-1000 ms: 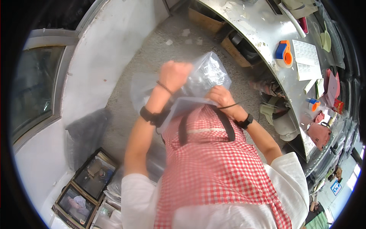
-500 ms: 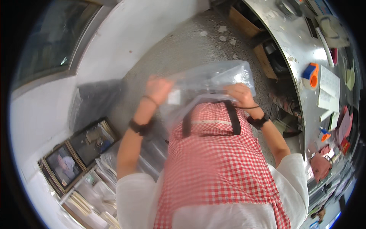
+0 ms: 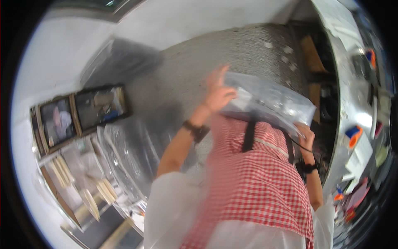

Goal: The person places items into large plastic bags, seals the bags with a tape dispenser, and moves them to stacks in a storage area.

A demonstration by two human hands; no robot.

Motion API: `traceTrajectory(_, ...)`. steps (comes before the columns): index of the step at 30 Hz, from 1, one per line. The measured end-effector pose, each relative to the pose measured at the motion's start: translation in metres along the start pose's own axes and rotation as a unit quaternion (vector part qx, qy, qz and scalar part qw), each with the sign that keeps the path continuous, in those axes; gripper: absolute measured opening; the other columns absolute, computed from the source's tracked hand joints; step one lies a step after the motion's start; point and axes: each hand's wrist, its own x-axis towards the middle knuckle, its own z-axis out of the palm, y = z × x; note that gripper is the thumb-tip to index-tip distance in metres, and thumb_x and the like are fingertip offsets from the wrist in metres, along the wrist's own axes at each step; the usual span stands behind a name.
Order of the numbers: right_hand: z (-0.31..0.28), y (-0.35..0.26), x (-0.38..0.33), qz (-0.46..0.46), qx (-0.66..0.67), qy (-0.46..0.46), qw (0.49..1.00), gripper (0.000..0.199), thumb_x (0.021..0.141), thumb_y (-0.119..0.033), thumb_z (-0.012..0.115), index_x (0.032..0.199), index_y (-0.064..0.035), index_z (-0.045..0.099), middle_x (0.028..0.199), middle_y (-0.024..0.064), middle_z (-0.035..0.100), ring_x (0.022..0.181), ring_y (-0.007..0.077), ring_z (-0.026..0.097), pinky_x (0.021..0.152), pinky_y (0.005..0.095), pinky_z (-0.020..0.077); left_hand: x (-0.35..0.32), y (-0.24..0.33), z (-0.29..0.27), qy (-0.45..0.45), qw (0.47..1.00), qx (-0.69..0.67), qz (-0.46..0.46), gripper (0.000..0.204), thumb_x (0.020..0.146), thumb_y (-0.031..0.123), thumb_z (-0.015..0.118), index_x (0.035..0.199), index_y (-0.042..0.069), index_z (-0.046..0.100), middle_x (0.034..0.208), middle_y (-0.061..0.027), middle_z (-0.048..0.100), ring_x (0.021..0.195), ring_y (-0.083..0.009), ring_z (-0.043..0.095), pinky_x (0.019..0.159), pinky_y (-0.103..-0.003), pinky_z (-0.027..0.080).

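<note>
A clear plastic bag (image 3: 275, 97) lies across the front of my red checked apron, its right end tilted downward. What is inside it is hard to make out, but a white label (image 3: 243, 98) shows near its left end. My left hand (image 3: 218, 92) is at that left end with its fingers stretched and spread, the lower ones beside the bag's edge. At the lower right corner, my right hand (image 3: 306, 136) has its fingers closed on the plastic. Each wrist wears a black band, and a dark cord (image 3: 300, 144) runs near the right hand.
Plastic-wrapped bundles (image 3: 132, 149) stand on the floor at left, with another dark wrapped pack (image 3: 120, 62) against the wall. A wooden-framed crate (image 3: 76, 118) holds odds and ends. The metal worktable (image 3: 348, 95) along the right carries a tape dispenser (image 3: 353, 136) and papers.
My left hand has gone from gripping the bag to spread fingers. The bag and my right hand have shifted right, the bag's right end lower. The whole view has turned leftward.
</note>
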Motion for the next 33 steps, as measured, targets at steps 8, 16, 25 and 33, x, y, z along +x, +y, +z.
traceTrajectory(8, -0.012, 0.002, -0.002, -0.069, -0.134, -0.117, 0.982, 0.020, 0.079, -0.003, 0.059, 0.096, -0.0003, 0.068, 0.100, 0.0140, 0.068, 0.089, 0.0330, 0.064, 0.080, 0.0373, 0.0497, 0.022, -0.033, -0.003, -0.289, 0.946, -0.098, 0.107, 0.012, 0.078, 0.023, 0.068, 0.076, 0.011, 0.064, 0.090, -0.0071, 0.062, 0.091, -0.0262, 0.060, 0.078, -0.040, 0.047)
traceTrajectory(16, -0.012, 0.032, -0.028, 0.212, -0.029, -0.104, 0.971, 0.010, 0.080, -0.004, 0.067, 0.089, -0.0003, 0.063, 0.081, 0.0109, 0.067, 0.068, 0.0203, 0.062, 0.065, 0.0305, 0.0486, -0.056, -0.017, 0.023, -0.071, 0.969, -0.235, 0.011, 0.010, 0.084, 0.018, 0.062, 0.083, 0.008, 0.063, 0.078, -0.0067, 0.063, 0.069, -0.0228, 0.062, 0.064, -0.034, 0.049)
traceTrajectory(25, 0.005, 0.058, 0.034, 0.316, 0.244, -0.167, 0.901, 0.006, 0.092, -0.011, 0.051, 0.095, -0.0068, 0.054, 0.072, -0.0028, 0.047, 0.064, 0.0064, 0.041, 0.055, 0.0230, 0.0345, -0.048, -0.060, 0.067, -0.197, 0.856, -0.386, -0.284, 0.015, 0.091, 0.012, 0.054, 0.100, 0.002, 0.061, 0.086, -0.0035, 0.065, 0.080, -0.0116, 0.060, 0.073, -0.028, 0.050)
traceTrajectory(33, -0.026, 0.029, 0.046, 0.271, 0.092, -0.252, 0.924, 0.022, 0.084, -0.017, 0.066, 0.098, -0.0005, 0.065, 0.092, 0.0112, 0.064, 0.082, 0.0220, 0.060, 0.073, 0.0342, 0.0468, -0.003, -0.024, 0.025, -0.287, 0.916, -0.240, -0.148, 0.020, 0.086, 0.011, 0.065, 0.104, 0.003, 0.066, 0.098, -0.0067, 0.062, 0.088, -0.0190, 0.059, 0.078, -0.031, 0.046)
